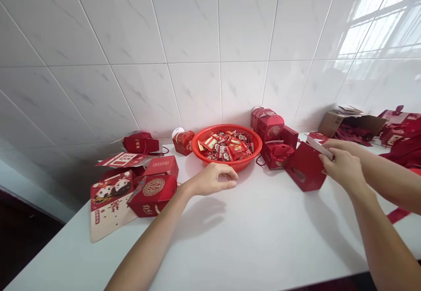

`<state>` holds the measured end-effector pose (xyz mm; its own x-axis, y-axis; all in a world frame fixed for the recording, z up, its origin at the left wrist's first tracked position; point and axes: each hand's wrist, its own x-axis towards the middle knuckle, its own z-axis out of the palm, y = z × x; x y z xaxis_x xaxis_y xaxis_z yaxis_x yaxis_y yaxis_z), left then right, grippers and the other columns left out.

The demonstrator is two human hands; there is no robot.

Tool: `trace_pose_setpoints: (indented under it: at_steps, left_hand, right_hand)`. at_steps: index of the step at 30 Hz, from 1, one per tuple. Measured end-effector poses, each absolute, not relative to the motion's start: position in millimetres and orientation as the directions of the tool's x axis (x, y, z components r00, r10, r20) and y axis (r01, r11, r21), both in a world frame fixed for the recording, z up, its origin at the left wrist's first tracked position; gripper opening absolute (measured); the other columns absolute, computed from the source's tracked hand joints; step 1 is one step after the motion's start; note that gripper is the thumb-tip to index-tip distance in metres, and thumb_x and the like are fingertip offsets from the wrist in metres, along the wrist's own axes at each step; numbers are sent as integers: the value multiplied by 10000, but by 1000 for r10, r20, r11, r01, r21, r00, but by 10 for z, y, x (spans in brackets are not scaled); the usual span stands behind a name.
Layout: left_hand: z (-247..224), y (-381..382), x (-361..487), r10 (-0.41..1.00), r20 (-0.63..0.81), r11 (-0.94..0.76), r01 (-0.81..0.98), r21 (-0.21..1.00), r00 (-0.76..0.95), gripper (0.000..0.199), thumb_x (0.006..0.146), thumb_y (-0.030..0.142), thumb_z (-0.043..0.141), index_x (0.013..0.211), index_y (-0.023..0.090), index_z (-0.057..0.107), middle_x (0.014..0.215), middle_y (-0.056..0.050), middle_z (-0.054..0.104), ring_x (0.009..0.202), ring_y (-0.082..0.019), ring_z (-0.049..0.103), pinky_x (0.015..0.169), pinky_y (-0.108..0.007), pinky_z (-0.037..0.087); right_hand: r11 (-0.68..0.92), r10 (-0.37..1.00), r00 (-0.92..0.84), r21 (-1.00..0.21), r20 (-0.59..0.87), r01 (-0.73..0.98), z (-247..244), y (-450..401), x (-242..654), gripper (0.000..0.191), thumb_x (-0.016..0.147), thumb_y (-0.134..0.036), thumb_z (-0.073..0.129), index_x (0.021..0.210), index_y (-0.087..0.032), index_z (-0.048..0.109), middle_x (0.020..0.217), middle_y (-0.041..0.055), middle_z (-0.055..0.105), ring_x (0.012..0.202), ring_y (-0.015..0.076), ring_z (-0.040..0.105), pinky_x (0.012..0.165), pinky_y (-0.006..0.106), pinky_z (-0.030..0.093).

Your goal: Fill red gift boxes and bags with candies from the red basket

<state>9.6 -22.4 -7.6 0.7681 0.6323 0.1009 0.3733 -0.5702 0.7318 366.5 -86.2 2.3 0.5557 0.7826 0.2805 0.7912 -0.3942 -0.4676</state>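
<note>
One red box [311,166] below-left of the right hand [344,168], its pale edge [319,147] apparently pinched; left hand [213,179] open.

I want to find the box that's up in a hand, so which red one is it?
The tilted red box with the oval shape in its plain side: your right hand grips its top. Those beside the basket have no hand on them.
</note>
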Motion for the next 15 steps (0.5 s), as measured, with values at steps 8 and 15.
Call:
trace_pose_setpoints:
  at_steps: [8, 15]
  left_hand:
    - [-115, -280, 187, 614, 93, -588, 376, 716, 784, 307, 821, 415, 690, 693, 175, 546, 785, 2, 609, 745, -146, 569, 699, -268, 436]
    - [-219, -292, 239, 592, 75, -566, 347, 748, 803, 353, 853, 416, 666, 637, 161, 554, 734, -3, 598, 695, -129, 543, 650, -254, 411]
  right_hand:
    - [-395, 737, 544, -396, 401, 829, -28, -683, 3715, 129, 865, -243, 465, 767, -212, 542, 727, 101, 592, 670, 246, 511, 632, 340, 329]
    - [-444, 659, 630, -463, 411, 767, 28, -809, 3725, 137, 774, -251, 516, 642, -243, 483, 577, 64, 514, 589, 245, 461, 576, 335, 310]
